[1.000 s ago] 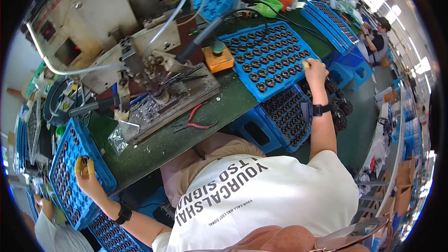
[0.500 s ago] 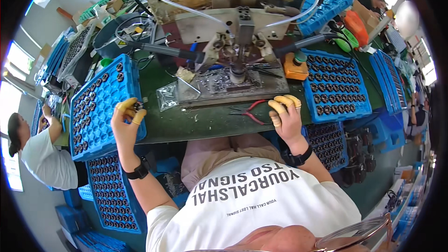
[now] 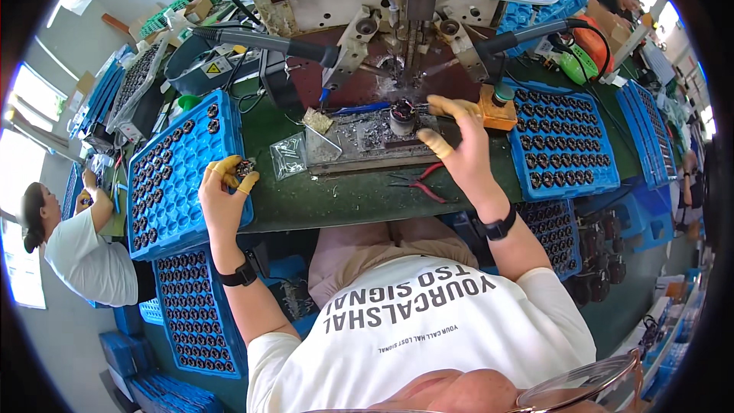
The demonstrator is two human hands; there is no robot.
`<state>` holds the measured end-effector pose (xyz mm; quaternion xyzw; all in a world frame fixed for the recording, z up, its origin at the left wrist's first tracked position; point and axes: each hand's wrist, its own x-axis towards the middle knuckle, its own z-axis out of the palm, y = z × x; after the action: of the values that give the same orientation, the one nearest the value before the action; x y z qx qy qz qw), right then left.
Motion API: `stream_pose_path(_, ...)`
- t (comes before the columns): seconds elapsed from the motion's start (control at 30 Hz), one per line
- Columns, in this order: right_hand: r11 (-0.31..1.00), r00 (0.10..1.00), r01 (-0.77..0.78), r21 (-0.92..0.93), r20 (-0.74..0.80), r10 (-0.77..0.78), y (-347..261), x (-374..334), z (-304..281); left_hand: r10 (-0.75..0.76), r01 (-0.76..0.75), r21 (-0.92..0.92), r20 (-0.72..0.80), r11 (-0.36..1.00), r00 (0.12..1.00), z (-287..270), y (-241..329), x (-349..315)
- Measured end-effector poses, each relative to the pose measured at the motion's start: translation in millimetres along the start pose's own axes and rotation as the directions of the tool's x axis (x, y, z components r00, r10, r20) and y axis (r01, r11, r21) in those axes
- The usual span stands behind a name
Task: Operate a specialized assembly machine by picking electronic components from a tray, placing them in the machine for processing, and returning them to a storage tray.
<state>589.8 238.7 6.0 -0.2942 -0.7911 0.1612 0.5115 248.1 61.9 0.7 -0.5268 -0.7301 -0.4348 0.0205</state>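
Observation:
Yellow finger cots cover the fingertips of both my hands. My left hand [image 3: 225, 190] is closed on a small round dark part [image 3: 245, 168] with shiny edges, just beside the right edge of a blue tray [image 3: 180, 210]. Toward the fixture post [image 3: 403, 124] of the bench machine [image 3: 405, 38] reaches my right hand [image 3: 463, 141], thumb and fingers apart with nothing between them. On top of that post sits a similar round part [image 3: 402, 109], a short gap from my right fingertips. The machine's two slanted arms [image 3: 313, 52] stand clear above it.
Red-handled pliers [image 3: 422, 185] and a clear bag of small pins [image 3: 289, 156] lie on the green bench. An orange block with a green-capped bottle [image 3: 498, 111] stands beside a right-hand blue tray [image 3: 564, 138] of round parts. A co-worker [image 3: 84, 248] sits at far left.
My right hand has moved up from beside the pliers toward the fixture and opened. The machine's head and arms have lifted off the post, baring the part. My left hand keeps its part.

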Motion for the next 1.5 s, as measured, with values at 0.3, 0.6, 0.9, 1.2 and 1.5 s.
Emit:
stream_pose_path(0.3, 0.950, 0.989, -0.147, 0.275, 0.063, 0.135, 9, 3, -3, 0.065, -0.063, 0.062, -0.035, 0.996, 0.997, 8, 9, 4)
stream_pose_path(0.6, 0.324, 0.895, -0.402, 0.857, 0.293, 0.336, 6, -32, -42, 0.156, -0.139, -0.338, 0.024, 0.931, 0.987, 104, 128, 29)
stream_pose_path(0.9, 0.358, 0.899, -0.374, 0.856, 0.240, 0.365, 17, -45, -59, 0.173, -0.066, -0.430, 0.214, 0.900, 0.961, 143, 153, 33)
stream_pose_path(1.2, 0.413, 0.875, -0.414, 0.811, 0.230, 0.425, 25, -51, -55, 0.238, -0.090, -0.479, 0.259, 0.873, 0.936, 134, 147, 42)
stream_pose_path(1.5, 0.490, 0.862, -0.432, 0.758, 0.187, 0.471, 28, -57, -62, 0.219, -0.009, -0.500, 0.363, 0.866, 0.906, 139, 148, 47)
